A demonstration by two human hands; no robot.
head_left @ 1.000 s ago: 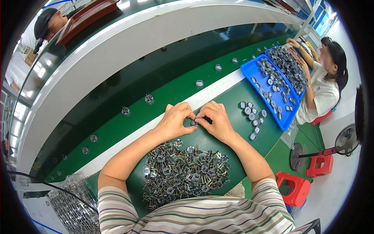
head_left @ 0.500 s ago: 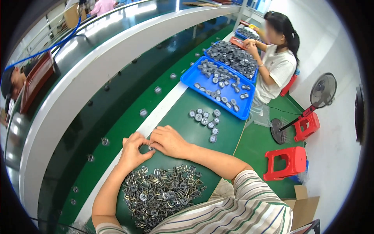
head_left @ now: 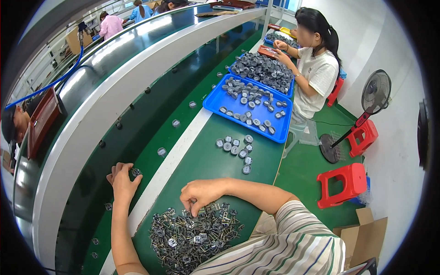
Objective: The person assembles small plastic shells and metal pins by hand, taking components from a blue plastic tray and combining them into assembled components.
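Note:
Over the dark green belt, my left hand [head_left: 123,185] has a small round circuit board [head_left: 136,172] between its thumb and fingertips. At the far edge of a heap of small round boards with metal pins [head_left: 192,240] is my right hand [head_left: 201,191]. Its fingers are curled down in a pinch, with the tips touching the heap. What they grip, if anything, is hidden among the pins. Several grey round capped parts [head_left: 234,150] stand grouped on the green table [head_left: 192,160] beyond my right forearm.
Blue trays [head_left: 211,103] of grey parts lie at the table's far end, where a person [head_left: 316,82] works with a red tray. Boards [head_left: 162,151] are spaced along the belt, beside a white rail [head_left: 151,188]. Red stools [head_left: 343,183] and a fan [head_left: 376,91] stand right.
My hands have parted from their shared pinch. The left went leftward over the belt with a board; the right came back to the heap. Boards on the belt have shifted nearer, and the view has moved.

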